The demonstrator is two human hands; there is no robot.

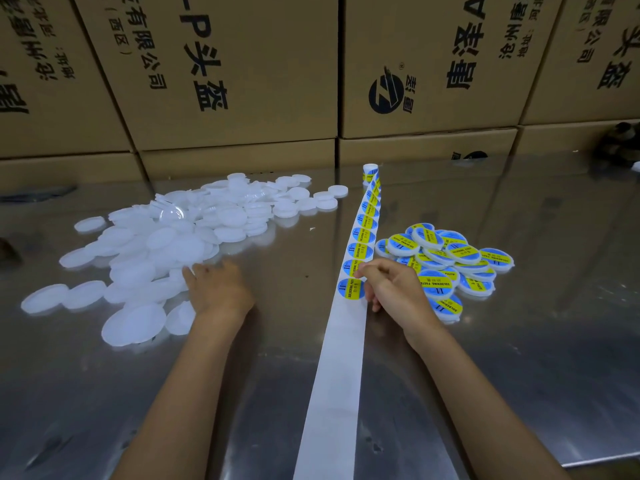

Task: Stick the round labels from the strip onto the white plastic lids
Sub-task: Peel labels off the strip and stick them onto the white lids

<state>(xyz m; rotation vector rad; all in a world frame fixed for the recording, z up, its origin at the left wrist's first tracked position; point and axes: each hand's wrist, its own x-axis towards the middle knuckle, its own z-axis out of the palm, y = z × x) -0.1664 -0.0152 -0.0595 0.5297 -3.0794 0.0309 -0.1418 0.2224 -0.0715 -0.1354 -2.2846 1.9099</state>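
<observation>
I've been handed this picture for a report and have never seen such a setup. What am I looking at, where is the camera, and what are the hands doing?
There is no machine here: a person works with bare hands, and the one picture comes from a camera worn on their head, looking forward and down. On the shiny metal table lies a long label strip, running away to a small roll. On the left is a heap of plain white lids; on the right, a pile of labelled lids. Cardboard boxes stand behind. The left hand reaches into the plain lids, fingers on one of them. The right hand pinches at a round label on the strip, seemingly peeling it.
</observation>
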